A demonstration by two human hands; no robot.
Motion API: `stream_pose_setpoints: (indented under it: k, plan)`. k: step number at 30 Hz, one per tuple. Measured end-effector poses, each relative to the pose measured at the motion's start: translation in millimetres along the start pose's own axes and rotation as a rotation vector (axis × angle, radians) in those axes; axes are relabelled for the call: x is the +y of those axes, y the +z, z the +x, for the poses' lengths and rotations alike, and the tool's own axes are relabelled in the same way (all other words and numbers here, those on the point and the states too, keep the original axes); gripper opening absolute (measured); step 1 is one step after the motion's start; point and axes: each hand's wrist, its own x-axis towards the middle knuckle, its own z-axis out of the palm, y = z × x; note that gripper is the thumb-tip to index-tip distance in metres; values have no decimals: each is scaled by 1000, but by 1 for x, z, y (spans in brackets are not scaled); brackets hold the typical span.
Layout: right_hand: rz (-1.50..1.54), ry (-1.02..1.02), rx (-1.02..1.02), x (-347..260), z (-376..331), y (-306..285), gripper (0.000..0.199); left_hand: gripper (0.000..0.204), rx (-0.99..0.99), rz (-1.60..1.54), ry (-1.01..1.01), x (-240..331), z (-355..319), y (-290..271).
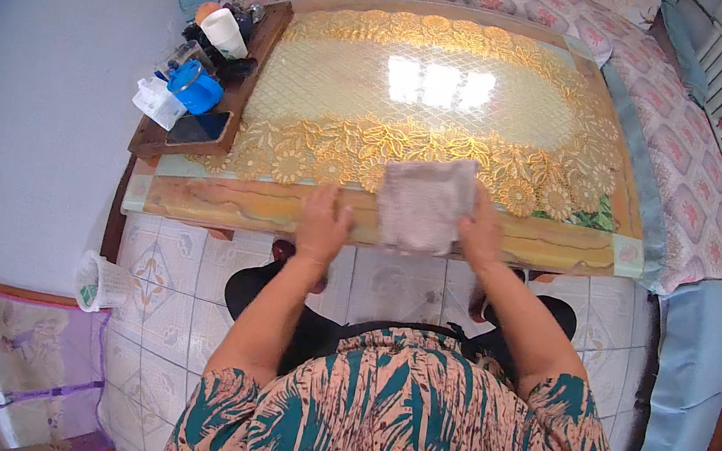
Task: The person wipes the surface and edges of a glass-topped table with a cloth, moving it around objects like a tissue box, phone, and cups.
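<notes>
A folded greyish-pink cloth [426, 206] hangs over the near edge of the table, its upper part above the gold lace border. My right hand [481, 233] grips it by the right side, the fingers partly hidden against the fabric. Left of the cloth and apart from it, my left hand [323, 222] is at the table's front edge, empty, thumb and fingers apart. Beneath both hands is the low table [270, 201], covered with a clear sheet over a gold floral lace tablecloth [318, 137].
On the table's left end a wooden tray [256, 65] bears a phone [199, 129], a blue container [195, 88], a white cup [224, 33] and tissues [158, 101]. A patterned sofa [652, 141] wraps the far and right sides. A white wastebasket [101, 281] stands on the tiled floor.
</notes>
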Motion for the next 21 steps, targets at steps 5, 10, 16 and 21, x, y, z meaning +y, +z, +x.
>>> stream_pose_setpoints:
  k: [5,10,16,21]
  plan:
    - [-613,181,13,9,7,-78,69,41,183,210,50,-56,17,-9]
    - [-566,-246,-52,-2,-14,-47,92,39,185,248,1,-81,29,-14]
    - [-662,15,-114,-40,-1,10,88,38,218,244,-68,-68,31,-13]
    - [-629,-123,65,35,27,-22,62,38,183,264,-121,-62,30,-20]
